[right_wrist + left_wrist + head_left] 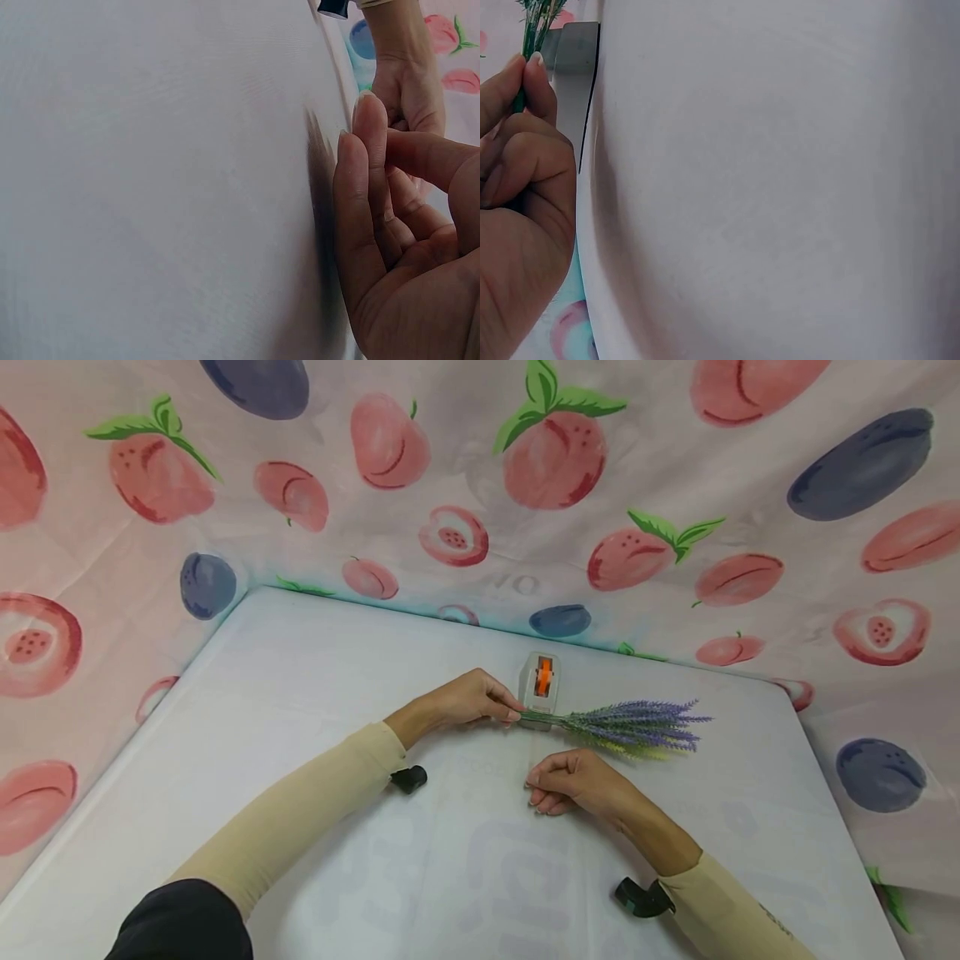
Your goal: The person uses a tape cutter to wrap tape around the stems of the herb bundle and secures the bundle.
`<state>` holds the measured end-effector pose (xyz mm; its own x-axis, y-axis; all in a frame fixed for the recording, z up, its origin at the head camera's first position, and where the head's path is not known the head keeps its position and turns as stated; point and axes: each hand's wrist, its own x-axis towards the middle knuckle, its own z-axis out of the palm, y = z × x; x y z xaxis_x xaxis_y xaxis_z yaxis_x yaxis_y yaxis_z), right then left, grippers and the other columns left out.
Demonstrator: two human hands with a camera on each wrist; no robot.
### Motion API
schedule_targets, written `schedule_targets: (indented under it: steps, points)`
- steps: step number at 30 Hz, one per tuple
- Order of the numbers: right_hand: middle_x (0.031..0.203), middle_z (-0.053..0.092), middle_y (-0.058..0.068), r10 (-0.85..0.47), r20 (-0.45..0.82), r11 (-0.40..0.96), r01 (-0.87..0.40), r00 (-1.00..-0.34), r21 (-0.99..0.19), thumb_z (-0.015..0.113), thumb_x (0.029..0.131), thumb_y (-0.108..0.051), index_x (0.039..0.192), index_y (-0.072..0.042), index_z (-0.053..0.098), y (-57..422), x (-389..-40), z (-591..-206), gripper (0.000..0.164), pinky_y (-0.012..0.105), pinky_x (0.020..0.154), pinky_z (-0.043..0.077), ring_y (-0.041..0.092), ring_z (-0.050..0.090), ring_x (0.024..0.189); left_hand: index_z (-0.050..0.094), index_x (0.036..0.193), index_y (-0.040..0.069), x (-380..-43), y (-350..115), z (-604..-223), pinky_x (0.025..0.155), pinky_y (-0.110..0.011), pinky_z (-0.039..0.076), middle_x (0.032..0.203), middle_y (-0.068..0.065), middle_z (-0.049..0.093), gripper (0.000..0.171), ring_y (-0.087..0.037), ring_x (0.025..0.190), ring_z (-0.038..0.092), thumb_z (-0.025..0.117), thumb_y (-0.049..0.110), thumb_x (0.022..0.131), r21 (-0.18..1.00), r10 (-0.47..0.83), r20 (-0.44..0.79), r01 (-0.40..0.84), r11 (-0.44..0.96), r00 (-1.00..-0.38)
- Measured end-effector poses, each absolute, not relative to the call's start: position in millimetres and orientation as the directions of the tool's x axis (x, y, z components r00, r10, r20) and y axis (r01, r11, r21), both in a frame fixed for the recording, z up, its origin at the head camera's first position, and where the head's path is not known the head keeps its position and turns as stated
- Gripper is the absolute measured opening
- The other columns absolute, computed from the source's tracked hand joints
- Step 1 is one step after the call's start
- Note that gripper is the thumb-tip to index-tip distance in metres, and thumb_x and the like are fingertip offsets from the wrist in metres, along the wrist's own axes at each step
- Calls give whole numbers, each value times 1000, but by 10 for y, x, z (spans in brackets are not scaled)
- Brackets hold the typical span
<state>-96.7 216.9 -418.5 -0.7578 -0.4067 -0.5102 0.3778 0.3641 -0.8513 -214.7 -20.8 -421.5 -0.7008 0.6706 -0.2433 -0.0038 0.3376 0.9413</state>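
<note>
My left hand [474,699] pinches the green stem ends of an artificial lavender bunch [637,724] between thumb and fingers. The purple flower heads point right in the head view. Behind the stems stands a grey tape dispenser [528,681] with an orange reel [543,677]; the stems cross its near end. In the left wrist view the stems [534,31] rise from the fingertips beside the dispenser [577,49]. Nearer to me, below the flowers, my right hand [579,783] has its fingers curled and thumb meeting them. Nothing shows between those fingertips in the right wrist view.
The white-covered table [315,652] has faint printing on its cover. A fruit-print curtain [465,460] rises along its back and sides. Black wrist cameras stick out by the left sleeve [300,814] and the right sleeve [727,910].
</note>
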Motion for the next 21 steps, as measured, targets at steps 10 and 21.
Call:
schedule_targets:
  steps: [10,21]
  points:
    - [84,75,6,-404,-511,364,379,-759,-851,67,100,-19,109,6,71,2173,-969,-4181,27,31,69,60,12,72,72,81,110,17,-2148,-209,-4225,43,-26,30,90,-11,76,17,-11,42,32,74,21,94,939,668,-243,2,343,-703]
    - [83,75,6,-396,-513,361,385,-762,-849,67,99,-19,109,6,71,2169,-974,-4193,27,31,69,61,12,72,72,81,108,14,-2146,-198,-4218,41,-26,30,88,-14,76,16,-11,39,30,75,20,94,939,667,-255,-16,342,-700]
